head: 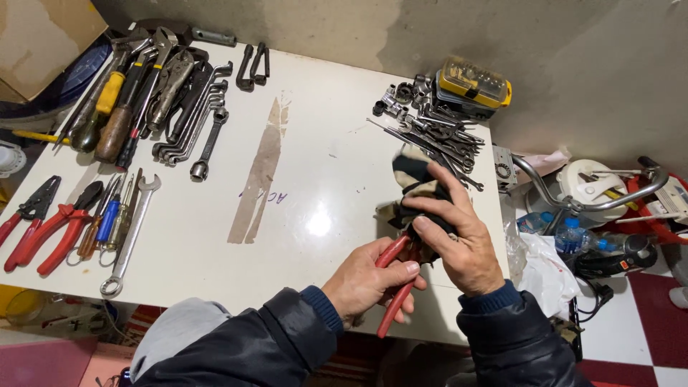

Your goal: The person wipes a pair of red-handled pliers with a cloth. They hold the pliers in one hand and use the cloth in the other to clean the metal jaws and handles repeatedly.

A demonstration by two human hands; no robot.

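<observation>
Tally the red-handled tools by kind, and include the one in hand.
Held pliers, in the left hand: 1
Loose pliers: 1
Wire stripper: 1
Total: 3

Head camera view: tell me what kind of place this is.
Probably a home workshop or repair corner. A white table carries rows of wrenches and screwdrivers, plus a heap of sockets. The left hand holds red-handled pliers while the right hand presses a dark rag on them.
</observation>
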